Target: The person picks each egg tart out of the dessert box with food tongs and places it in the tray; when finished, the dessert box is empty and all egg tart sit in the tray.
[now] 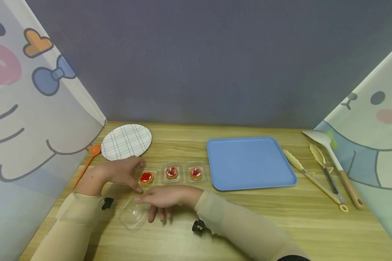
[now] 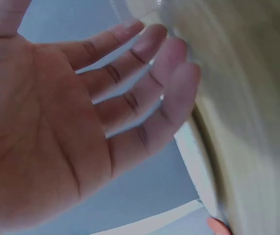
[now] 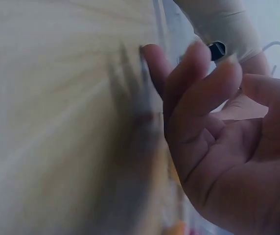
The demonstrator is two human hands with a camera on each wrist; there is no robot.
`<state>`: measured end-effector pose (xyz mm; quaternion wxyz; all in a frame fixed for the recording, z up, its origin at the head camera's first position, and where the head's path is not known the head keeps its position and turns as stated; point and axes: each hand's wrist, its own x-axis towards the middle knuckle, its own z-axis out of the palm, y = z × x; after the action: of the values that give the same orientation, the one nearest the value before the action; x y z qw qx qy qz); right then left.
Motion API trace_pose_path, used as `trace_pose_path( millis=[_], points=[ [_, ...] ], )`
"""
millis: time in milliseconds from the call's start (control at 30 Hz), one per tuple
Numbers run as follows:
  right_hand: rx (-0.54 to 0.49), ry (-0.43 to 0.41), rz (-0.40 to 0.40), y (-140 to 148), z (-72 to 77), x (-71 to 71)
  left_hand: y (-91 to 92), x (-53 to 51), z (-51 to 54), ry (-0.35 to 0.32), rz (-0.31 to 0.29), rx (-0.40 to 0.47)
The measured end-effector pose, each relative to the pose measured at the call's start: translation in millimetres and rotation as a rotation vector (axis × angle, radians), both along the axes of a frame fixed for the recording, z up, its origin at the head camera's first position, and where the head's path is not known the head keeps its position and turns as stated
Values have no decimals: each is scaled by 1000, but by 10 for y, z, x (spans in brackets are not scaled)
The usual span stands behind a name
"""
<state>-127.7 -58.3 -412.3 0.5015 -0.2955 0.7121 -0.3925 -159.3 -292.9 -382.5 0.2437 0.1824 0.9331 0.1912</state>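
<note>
Two bare hands above a wooden table, clock directions as in the head view, 12 o'clock pointing away from the person. The left hand lies at 9 o'clock of a red-topped tart, just beside it; its fingers are spread and gently bent, and the left wrist view shows a bare palm. The right hand lies at 4 o'clock of the left hand; its fingers are loosely bent around nothing visible. A clear domed piece rests on the table at 8 o'clock of the right hand, close to its fingertips; whether they touch it cannot be told.

The red-topped tart sits in a clear container, partly hidden. At its 3 o'clock, in a row, a middle tart and an end tart each sit in a clear container of their own. A checked plate lies at 12 o'clock of the left hand, with an orange spoon at the plate's 8 o'clock. A blue tray lies at 3 o'clock of the end tart. Beyond it, also towards 3 o'clock, lie two yellow-tipped tongs and a wooden-handled utensil.
</note>
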Motion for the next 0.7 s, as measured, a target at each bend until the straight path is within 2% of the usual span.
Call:
trace_pose_path(
  millis=[100, 200, 300, 467, 567, 700],
  points=[
    [31, 110, -16, 88, 88, -17, 50, -3, 63, 30, 15, -57],
    [56, 217, -23, 196, 236, -65, 115, -12, 134, 83, 17, -111],
    [70, 323, -19, 302, 419, -150, 194, -36, 179, 132, -13, -132],
    [117, 606, -60, 433, 644, -327, 338, -71, 214, 129, -41, -135],
    [151, 707, -124, 472, 667, -417, 420, -88, 214, 116, -47, -131],
    [222, 752, -176, 478, 596, -505, 504, -110, 159, 135, -88, -146]
  ],
)
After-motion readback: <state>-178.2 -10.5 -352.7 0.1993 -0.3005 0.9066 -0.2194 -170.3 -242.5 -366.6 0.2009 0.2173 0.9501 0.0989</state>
